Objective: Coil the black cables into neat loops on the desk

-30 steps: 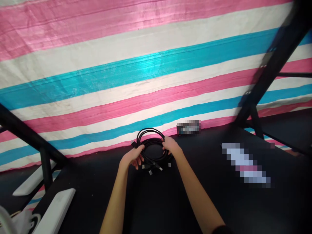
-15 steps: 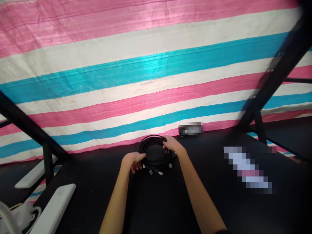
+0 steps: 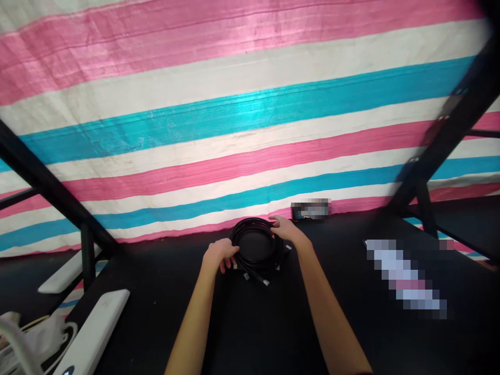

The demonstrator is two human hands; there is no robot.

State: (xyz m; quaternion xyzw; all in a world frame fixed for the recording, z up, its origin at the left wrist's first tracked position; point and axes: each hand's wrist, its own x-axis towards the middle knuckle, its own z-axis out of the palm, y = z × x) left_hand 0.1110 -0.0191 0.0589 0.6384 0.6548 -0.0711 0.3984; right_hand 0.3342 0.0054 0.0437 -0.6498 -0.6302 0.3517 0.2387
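Note:
A coil of black cable (image 3: 255, 264) lies on the black tabletop (image 3: 253, 333), wound in several loops. Several pale connector ends stick out at its front and right side. My left hand (image 3: 221, 254) grips the coil's left edge, with the thumb on top of the loops and the fingers curled low at the outside. At the upper right edge, my right hand (image 3: 288, 230) has its fingers around the loops, one finger pointing further out over the back. Part of the coil is hidden under both hands.
A striped pink, white and blue sheet (image 3: 234, 125) stands behind the table. Black frame bars (image 3: 433, 156) slope at both sides. A white bar-shaped thing (image 3: 96, 330) and white cords (image 3: 19, 341) lie at left. Blurred items (image 3: 406, 276) lie right; a small blurred box (image 3: 311, 210) stands behind.
The whole view has shifted slightly, so things appear further right. The index finger of my right hand now reaches out more above the coil. My left hand stays at the left edge.

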